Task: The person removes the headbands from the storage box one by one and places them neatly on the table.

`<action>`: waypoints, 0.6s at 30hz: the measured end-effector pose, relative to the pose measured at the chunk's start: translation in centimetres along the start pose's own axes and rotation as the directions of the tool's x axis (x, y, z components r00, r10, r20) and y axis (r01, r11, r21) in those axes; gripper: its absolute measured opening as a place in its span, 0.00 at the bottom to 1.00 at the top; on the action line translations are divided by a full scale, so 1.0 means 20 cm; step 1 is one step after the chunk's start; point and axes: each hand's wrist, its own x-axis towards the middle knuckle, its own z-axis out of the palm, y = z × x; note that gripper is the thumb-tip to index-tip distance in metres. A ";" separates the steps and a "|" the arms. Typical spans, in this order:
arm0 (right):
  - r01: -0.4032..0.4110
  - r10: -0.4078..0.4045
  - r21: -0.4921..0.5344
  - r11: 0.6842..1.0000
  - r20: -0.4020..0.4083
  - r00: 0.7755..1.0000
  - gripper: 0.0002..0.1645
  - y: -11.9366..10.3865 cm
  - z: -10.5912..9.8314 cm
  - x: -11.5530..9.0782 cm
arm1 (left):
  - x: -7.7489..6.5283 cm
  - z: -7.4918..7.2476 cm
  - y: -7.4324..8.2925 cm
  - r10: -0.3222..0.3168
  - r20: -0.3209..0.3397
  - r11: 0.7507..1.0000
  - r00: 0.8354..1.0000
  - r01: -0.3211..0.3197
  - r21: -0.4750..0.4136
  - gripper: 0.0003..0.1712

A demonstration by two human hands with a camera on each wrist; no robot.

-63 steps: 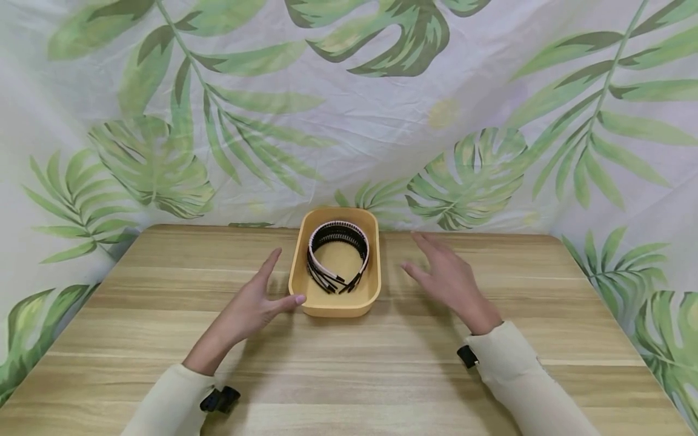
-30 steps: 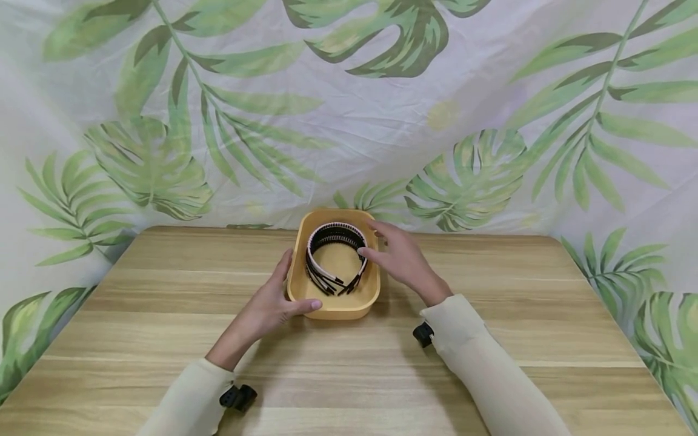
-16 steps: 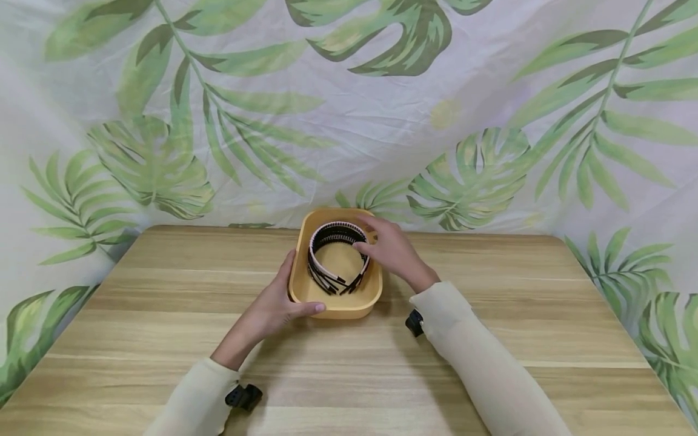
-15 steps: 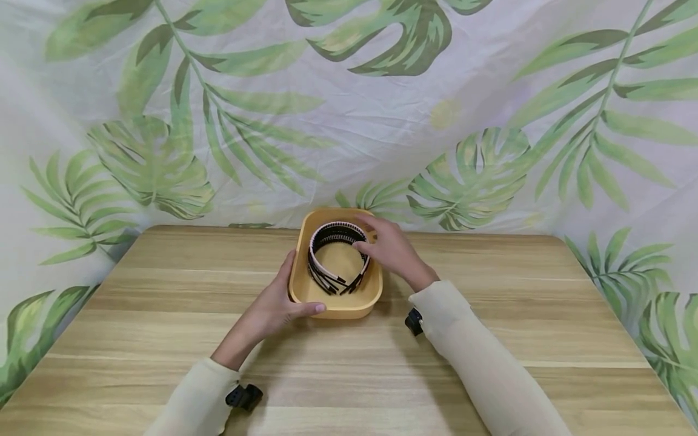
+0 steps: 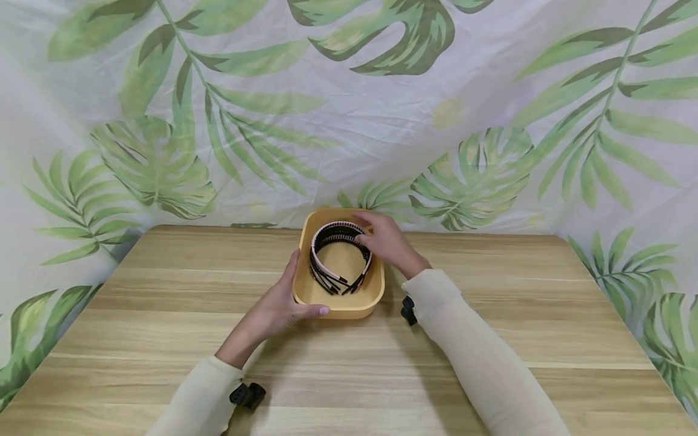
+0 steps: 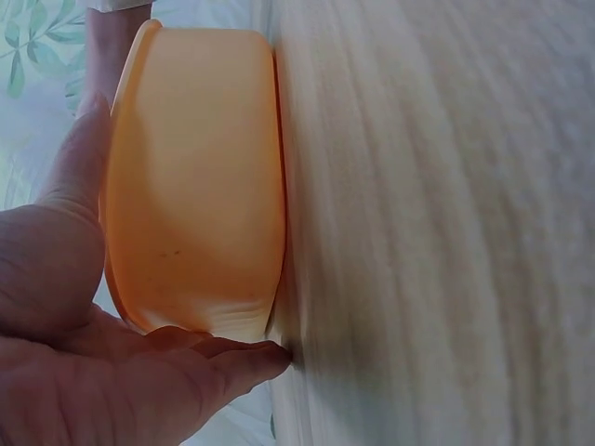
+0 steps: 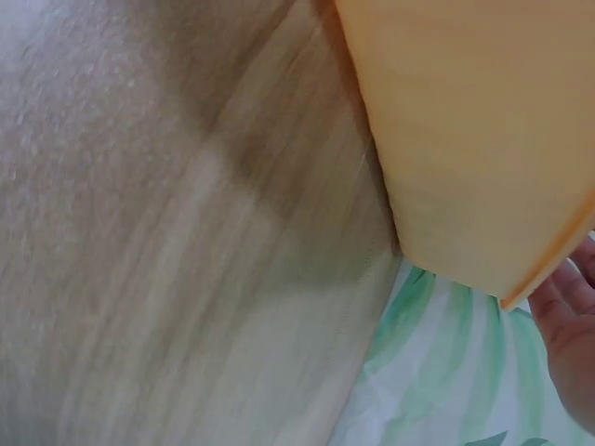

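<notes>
A yellow rectangular bin (image 5: 338, 313) with rounded corners sits near the table's far edge. Inside it lies a stack of headbands (image 5: 322, 263), several black and one pale pink with dark marks. My left hand (image 5: 275, 306) braces the bin's near left corner, thumb along the front rim and straight fingers against the side wall, as the left wrist view shows. At the far right of the bin my right hand (image 5: 388, 241) reaches over the rim, thumb inside the headband ring and index finger outside it, pinching the upper band. Its other fingers are mostly hidden.
The wood-grain table (image 5: 349, 375) spreads out on both sides and in front of the bin. A white cloth with green leaf prints (image 5: 262, 91) hangs right behind the table's far edge. Small black cameras (image 5: 248, 396) are strapped to both cuffs.
Both hands have come inward from beside the bin. The left has settled on the near left corner; the right has reached over the rim to the headbands. The bin has hardly moved.
</notes>
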 end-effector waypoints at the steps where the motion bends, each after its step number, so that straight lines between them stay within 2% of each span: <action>1: 0.001 -0.001 -0.001 1.000 0.000 1.000 0.33 0.01 0.01 0.01 | 0.00 0.00 0.00 0.000 0.003 1.000 1.000 0.000 -0.003 0.81; 9: 0.018 -0.018 0.006 1.000 0.017 1.000 0.30 0.03 0.02 0.04 | 0.00 0.00 -0.01 0.028 0.011 0.999 1.000 -0.028 -0.016 0.82; 18: -0.002 0.003 -0.008 1.000 0.041 0.999 0.29 0.03 0.02 0.08 | 0.00 0.01 -0.01 -0.001 0.020 1.000 1.000 0.001 0.008 0.82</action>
